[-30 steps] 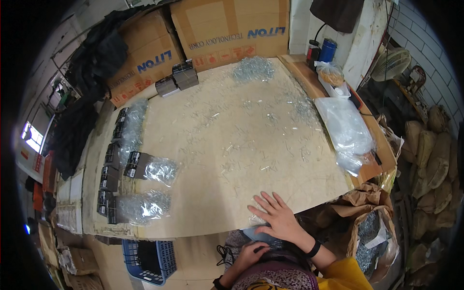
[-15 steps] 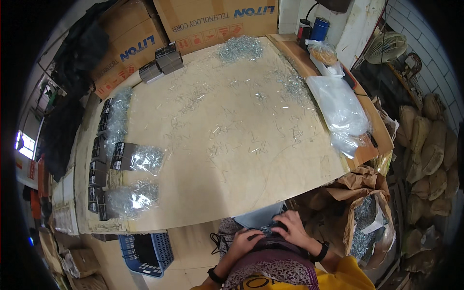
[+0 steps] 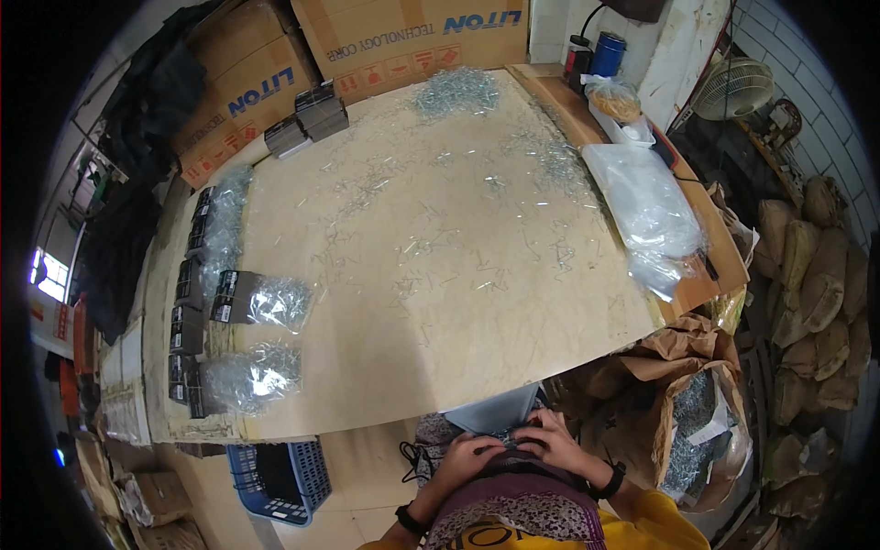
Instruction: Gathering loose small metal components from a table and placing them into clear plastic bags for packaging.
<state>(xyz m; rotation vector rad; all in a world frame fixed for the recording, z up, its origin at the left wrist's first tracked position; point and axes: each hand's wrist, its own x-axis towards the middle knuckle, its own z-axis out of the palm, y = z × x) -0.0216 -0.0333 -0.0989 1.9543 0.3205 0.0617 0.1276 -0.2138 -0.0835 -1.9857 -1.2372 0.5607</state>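
Note:
A grey-blue tray rests at my lap, partly under the table's front edge, with small metal pieces at its near end. My left hand is at the tray's near side, fingers curled and closed toward the metal pieces. Facing it, my right hand has its fingers bent and pressed together over the same spot. Whatever the fingertips hold is too small to make out. On the wooden tabletop above them, thin shiny metal pieces lie scattered, with a denser heap at the far edge.
Clear filled bags with dark header cards line the table's left side. Card stacks stand at the back by cardboard boxes. Flat plastic bags lie at right. A paper sack of metal pieces and a blue basket flank me.
My right hand's fingers have drawn closer together and lower over the near end of the tray. My left hand's fingers have shifted slightly and stay curled.

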